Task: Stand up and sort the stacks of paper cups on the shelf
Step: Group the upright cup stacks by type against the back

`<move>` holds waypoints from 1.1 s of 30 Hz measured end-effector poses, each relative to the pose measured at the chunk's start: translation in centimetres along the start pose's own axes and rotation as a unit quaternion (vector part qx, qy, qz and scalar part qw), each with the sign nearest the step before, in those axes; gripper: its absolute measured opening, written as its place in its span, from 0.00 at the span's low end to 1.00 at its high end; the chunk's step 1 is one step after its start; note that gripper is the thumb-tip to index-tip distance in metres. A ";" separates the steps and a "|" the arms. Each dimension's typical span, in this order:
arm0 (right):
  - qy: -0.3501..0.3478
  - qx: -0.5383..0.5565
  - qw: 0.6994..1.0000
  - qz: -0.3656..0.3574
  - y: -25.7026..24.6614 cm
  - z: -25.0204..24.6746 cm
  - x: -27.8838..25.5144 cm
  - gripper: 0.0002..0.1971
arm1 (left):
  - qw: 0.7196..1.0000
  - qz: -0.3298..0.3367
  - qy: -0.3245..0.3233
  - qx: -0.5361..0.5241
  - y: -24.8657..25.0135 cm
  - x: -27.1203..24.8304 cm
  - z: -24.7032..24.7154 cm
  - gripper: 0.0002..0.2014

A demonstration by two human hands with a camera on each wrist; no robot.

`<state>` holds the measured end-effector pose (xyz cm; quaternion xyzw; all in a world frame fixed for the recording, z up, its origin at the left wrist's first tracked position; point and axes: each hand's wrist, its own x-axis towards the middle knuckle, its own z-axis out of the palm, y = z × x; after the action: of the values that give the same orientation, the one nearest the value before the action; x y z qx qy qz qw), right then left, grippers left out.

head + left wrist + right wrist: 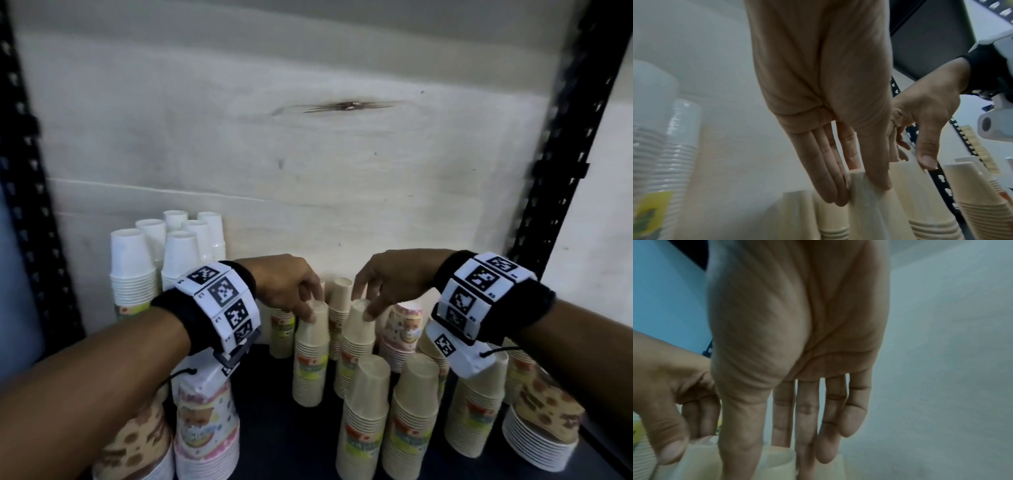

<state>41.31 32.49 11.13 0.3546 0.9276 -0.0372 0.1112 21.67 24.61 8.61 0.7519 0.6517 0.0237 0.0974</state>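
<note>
Left hand [291, 284] and right hand [383, 281] each pinch a tan stack [311, 353] top, right of white stacks [164, 260]. Grip low, keep stacks vertical.

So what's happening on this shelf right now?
A person is sorting upside-down stacks of paper cups on a dark shelf. The left hand pinches the top of one beige stack, and the right hand has its fingers around the top of the beige stack beside it. White stacks stand at the back left; printed stacks are in front.
</note>
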 end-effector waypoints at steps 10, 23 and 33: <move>0.014 -0.048 0.998 -0.031 -3.6 -1.6 5.4 0.23 | 0.998 -0.068 0.003 -0.002 -3.8 1.0 -0.1 0.23; -0.049 -0.076 0.996 -0.025 -4.2 -1.2 8.1 0.22 | 0.996 -0.085 -0.006 0.004 -4.4 1.8 0.0 0.22; -0.036 -0.074 0.997 -0.011 -3.8 -1.0 8.4 0.22 | 0.996 -0.086 -0.004 0.028 -4.4 1.7 -0.5 0.22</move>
<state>32.51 35.27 10.14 0.3334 0.9272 0.0175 0.1701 17.56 26.96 8.21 0.6955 0.7139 -0.0065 0.0808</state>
